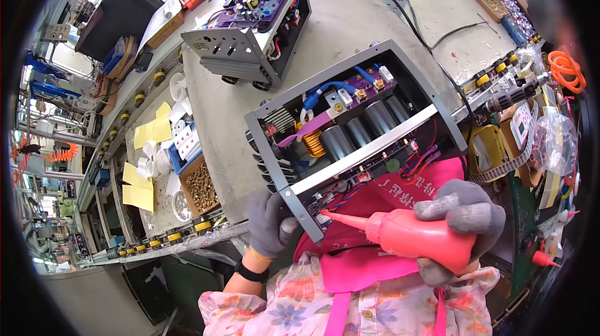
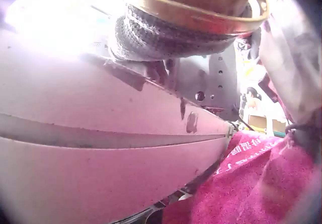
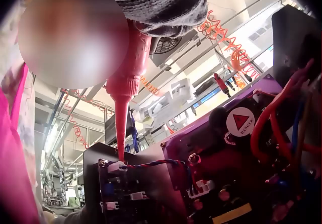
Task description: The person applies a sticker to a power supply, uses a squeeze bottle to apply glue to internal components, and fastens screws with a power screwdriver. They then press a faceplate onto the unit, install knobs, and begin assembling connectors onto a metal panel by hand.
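Bottle (image 1: 415, 236) held to open case (image 1: 302, 214); nozzle tip at a connector (image 3: 116, 167)

Right hand (image 1: 472, 217), gloved in grey, curls round the body of the red bottle and pinches it between fingers and thumb. The bottle lies nearly level in the head view, its nozzle (image 1: 347, 220) directed into the near left corner of the case. In the right wrist view the tip stands at a white connector; whether it touches cannot be told. A twisted red-and-blue wire (image 3: 156, 162) leads off beside it. A round DANGER label (image 3: 241, 122) is on the parts further along.

Left hand (image 1: 269, 226), also gloved, is against the outside of the same corner of the case. Its thumb shows; whether the fingers curl round the edge cannot be told.

The case sits at the near edge of the bench (image 1: 215, 130), its near side in front of the pink apron (image 1: 375, 270). Inside are black cylinders (image 1: 337, 142) in a row, a copper coil (image 1: 312, 142) and a blue cable (image 1: 337, 86).

A second case (image 1: 234, 55), uncovered, stands on the bench beyond. Yellow papers (image 1: 137, 195) and brass parts (image 1: 200, 187) lie to the left; an orange hose (image 1: 567, 70) is coiled at far right.
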Available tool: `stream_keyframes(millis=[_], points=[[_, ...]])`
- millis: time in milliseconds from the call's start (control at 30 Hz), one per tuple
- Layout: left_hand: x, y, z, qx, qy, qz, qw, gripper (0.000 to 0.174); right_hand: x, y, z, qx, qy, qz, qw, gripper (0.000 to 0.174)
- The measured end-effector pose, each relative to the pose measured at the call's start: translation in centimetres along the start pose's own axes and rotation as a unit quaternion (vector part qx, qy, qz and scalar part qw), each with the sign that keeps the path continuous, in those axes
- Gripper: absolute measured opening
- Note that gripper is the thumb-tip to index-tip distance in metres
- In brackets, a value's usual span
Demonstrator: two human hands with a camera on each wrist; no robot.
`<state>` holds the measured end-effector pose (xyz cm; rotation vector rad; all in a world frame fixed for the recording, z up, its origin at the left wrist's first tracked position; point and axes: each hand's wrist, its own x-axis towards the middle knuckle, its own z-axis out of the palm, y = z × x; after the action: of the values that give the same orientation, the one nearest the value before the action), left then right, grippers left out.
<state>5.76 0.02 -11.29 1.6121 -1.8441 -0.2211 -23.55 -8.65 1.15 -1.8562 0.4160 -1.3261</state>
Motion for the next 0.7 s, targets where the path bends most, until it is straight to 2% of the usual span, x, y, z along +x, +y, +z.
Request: stream_keyframes(millis=[233,300,400,467,533,600,633,700], points=[[-0.3,1.1,1.1,-0.112,-0.009,-0.023,0.993,0.082,-0.7,0.4,-0.4,-0.045,-0.022,-0.029,0.998,0.059],[0.4,1.6,0.9,-0.116,-0.021,0.008,0.993,0.081,-1.0,0.5,-0.5,-0.047,-0.025,-0.038,0.998,0.061],[1.4,2.9,0.0,-0.038,-0.098,0.066,0.992,0.079,-1.5,0.7,-0.6,-0.048,-0.026,-0.061,0.997,0.065],[0.8,2.8,0.4,-0.029,-0.086,0.062,0.994,0.079,-1.6,0.5,-0.7,-0.046,-0.035,-0.073,0.996,0.067],[0.3,2.2,1.2,-0.036,-0.073,0.064,0.995,0.079,-1.6,-0.1,-1.0,-0.071,-0.061,-0.084,0.992,0.057],[0.0,1.4,1.8,-0.059,-0.059,0.071,0.994,0.078,-2.1,-0.7,0.7,-0.242,0.024,-0.177,0.954,0.056],[0.0,1.5,1.7,-0.045,-0.051,0.073,0.995,0.077,-2.5,-0.9,1.4,-0.324,0.066,-0.221,0.917,0.056],[0.3,1.6,1.3,-0.039,-0.039,0.071,0.996,0.075,-4.3,1.7,1.3,-0.221,0.170,-0.244,0.929,0.061]])
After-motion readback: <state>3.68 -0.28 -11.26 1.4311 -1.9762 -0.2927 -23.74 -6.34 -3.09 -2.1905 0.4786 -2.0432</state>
